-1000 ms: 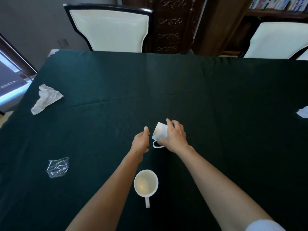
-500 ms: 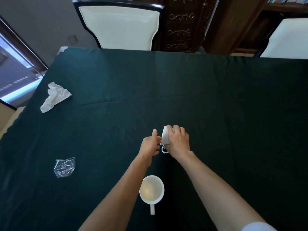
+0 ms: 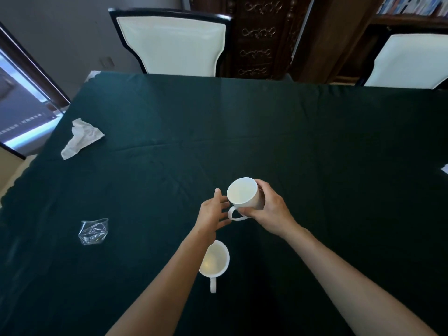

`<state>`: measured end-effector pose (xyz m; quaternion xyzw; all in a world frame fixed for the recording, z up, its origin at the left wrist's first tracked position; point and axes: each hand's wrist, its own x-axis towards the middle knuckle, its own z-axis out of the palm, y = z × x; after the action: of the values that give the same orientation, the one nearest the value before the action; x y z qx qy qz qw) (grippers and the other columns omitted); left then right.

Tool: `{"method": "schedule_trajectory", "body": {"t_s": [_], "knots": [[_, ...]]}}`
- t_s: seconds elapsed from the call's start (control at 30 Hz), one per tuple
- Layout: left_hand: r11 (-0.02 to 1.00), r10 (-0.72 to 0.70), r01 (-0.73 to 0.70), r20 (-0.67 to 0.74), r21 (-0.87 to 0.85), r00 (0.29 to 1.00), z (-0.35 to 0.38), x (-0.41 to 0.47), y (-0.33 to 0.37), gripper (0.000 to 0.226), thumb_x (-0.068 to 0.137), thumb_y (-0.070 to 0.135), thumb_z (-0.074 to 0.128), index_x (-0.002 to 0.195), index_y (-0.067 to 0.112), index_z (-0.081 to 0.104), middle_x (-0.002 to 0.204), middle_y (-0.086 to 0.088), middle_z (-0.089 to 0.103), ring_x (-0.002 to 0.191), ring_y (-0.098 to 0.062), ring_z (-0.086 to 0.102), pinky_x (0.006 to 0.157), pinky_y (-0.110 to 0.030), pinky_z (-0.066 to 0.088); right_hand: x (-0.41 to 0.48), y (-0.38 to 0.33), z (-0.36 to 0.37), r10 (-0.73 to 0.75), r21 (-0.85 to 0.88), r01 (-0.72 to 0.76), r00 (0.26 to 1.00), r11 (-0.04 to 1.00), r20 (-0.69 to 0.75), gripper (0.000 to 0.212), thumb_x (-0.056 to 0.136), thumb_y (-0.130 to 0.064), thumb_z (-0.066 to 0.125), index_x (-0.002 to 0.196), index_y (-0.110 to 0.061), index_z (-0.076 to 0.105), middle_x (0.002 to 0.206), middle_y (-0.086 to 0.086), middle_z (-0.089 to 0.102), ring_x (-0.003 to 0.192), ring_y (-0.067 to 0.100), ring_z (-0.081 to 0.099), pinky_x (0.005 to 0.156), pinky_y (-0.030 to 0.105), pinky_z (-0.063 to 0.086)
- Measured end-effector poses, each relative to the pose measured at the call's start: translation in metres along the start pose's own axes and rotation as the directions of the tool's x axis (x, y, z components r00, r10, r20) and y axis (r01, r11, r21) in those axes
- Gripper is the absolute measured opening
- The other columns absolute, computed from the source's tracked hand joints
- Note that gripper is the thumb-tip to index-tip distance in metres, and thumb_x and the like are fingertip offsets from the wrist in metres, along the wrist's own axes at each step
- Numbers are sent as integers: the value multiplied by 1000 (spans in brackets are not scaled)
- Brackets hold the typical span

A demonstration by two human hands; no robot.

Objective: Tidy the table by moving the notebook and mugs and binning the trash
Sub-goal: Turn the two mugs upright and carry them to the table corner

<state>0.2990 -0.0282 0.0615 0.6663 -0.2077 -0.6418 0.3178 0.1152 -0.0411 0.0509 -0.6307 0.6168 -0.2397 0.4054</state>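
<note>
The right hand (image 3: 271, 209) has its fingers wrapped round a white ceramic mug (image 3: 244, 194) above the green-clothed table (image 3: 315, 141), the left hand (image 3: 213, 212) open alongside; a second white mug (image 3: 214, 260), crumpled tissue (image 3: 81, 138) and clear wrapper (image 3: 93, 231) remain, no notebook visible.

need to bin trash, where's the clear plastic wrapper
On the tablecloth at the left, beyond and left of the standing mug, nearer than the crumpled tissue: clear wrapper.

The left forearm (image 3: 169, 275) hides part of the near mug (image 3: 217, 259); a white scrap (image 3: 444, 169) is cut off at the right edge.
</note>
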Motion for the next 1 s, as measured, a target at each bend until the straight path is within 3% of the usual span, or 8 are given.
{"method": "schedule_trajectory", "body": {"t_s": [0.13,0.3,0.47,0.57,0.67,0.9,1.0], "knots": [[999,24,-23,36,-27,999,6,-24,-16,49,106,53,40,112,19,75,97,-1,84,86,-22,81,64,-30,64,-30,1,-11,-58,38,56,997,998,55,87,66,-56,88,139,-42,44,134,-20,59,125,4,56,102,28,50],[997,48,-46,33,-68,998,15,-52,-45,42,107,49,43,111,22,75,100,-3,84,86,-23,81,61,-27,62,-60,14,-15,-67,41,64,994,997,83,87,60,-51,93,134,-46,46,132,-22,54,125,2,55,100,24,50],[993,20,-20,-5,-118,1000,32,-75,-80,37,106,46,45,111,25,75,106,-2,81,96,-23,79,74,-33,66,-84,33,-7,-38,56,32,994,998,106,89,56,-45,94,133,-48,49,130,-22,48,124,-1,51,98,19,45],[992,1,-6,-39,-128,999,40,-85,-100,37,106,45,44,109,26,76,104,-3,81,100,-23,77,86,-39,65,-94,43,-3,-22,24,18,983,1000,180,90,61,-44,92,138,-43,47,135,-18,53,125,4,53,102,26,47],[996,37,-44,-79,-82,996,42,-93,-116,38,106,46,43,112,29,76,98,-1,82,102,-20,76,83,-32,63,-101,49,1,7,5,-9,966,1000,258,87,65,-43,90,138,-45,44,133,-19,57,122,4,56,97,24,48],[996,74,-77,-75,-41,994,47,-102,-143,26,106,45,44,112,38,69,117,0,75,113,-16,68,101,-42,55,-110,57,10,78,-31,-71,928,997,365,83,69,-42,84,138,-47,37,129,-17,61,116,7,60,93,28,52],[998,56,-58,-54,-30,997,50,-104,-149,35,104,47,44,128,31,65,123,-4,74,115,-17,67,103,-41,53,-113,59,11,83,-33,-76,919,997,386,83,71,-36,79,141,-45,35,129,-14,61,115,11,61,91,27,51]]}}
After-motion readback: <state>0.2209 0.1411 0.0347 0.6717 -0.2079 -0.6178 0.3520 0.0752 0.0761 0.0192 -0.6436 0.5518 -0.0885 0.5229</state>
